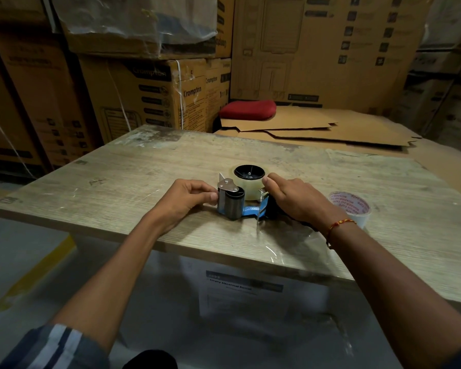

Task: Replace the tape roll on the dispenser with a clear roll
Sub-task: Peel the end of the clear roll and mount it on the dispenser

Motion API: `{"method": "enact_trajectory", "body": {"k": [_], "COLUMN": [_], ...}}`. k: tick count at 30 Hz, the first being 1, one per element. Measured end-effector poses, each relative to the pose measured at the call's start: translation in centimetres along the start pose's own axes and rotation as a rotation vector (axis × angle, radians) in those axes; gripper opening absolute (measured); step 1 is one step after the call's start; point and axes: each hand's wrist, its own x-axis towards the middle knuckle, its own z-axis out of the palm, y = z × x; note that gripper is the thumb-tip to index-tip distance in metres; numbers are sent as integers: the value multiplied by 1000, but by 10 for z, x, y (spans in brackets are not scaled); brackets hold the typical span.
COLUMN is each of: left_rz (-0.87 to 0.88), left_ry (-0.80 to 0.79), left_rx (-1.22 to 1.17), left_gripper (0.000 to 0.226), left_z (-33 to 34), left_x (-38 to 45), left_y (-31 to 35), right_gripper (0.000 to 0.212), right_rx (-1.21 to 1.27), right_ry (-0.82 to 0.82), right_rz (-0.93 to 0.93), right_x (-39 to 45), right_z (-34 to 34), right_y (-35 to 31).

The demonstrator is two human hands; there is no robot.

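Note:
A blue tape dispenser (246, 210) lies on its side on the wooden table (123, 187), with a clear tape roll (248, 185) sitting on its black hub. My left hand (189, 197) pinches the dispenser's front end by the metal plate and black roller. My right hand (294, 198) rests over the black handle, thumb and forefinger touching the clear roll's right side. A white roll with red print (350, 207) lies flat on the table just right of my right wrist.
A crumpled clear film (290, 243) lies near the table's front edge. Stacked cardboard boxes (149, 94) stand behind the table; flattened cardboard sheets (330, 129) and a red cushion (248, 109) lie at the back right.

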Motion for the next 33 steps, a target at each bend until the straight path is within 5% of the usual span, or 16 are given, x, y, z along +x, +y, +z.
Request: {"method": "enact_trajectory", "body": {"k": [5,13,19,24,31,33], "left_rz": [11,38,43,64,80,75], "left_ry": [-62,-106,-104,-82,-78,-68], "left_rx": [5,44,86,89,89,73], "left_gripper": [16,18,18,18,17,17], "left_z": [-5,-10,-10,-5,-2,-2], "left_x": [-1,-1,-1,-4,-1,0], "left_y": [0,-5,-6,-2,-7,-10], "right_gripper": [46,57,53,33,40,58], "right_rx": [-101,196,246,48,-212,-226], "right_ry": [41,-148,-99,70,83,65], "right_rz": [-62,-267,-319,-280,-203,-139], "right_x": [1,-21,-15,-7,-12,-18], "right_z": [-3,-15,-15,-4,3,1], "right_y": [0,0,1,-13,-22,-18]}}
